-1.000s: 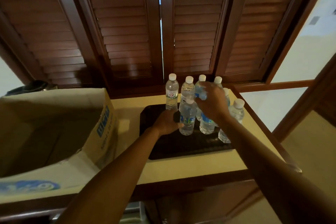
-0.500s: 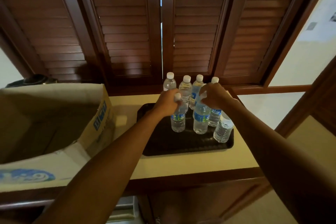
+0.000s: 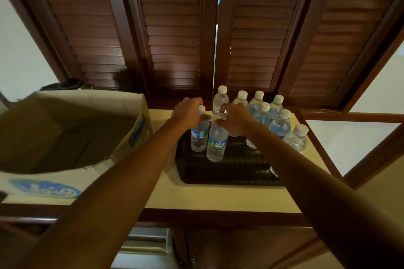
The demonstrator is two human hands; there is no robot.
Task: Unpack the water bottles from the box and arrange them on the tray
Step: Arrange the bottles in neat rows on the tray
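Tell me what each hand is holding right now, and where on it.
Left hand grips the blue-label bottle around its neck and cap. Right hand grips the green-label bottle at its top. Both stand on the tray.

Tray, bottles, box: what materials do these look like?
Tray: dark, ribbed matte surface, probably plastic or rubber-lined.
Bottles, e.g. the one under the right hand: clear thin plastic, see-through, with white caps and printed labels.
Box: brown corrugated cardboard with folded flaps and blue print.

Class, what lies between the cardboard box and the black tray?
Head view: only a bare strip of cream countertop separates the cardboard box from the black tray.
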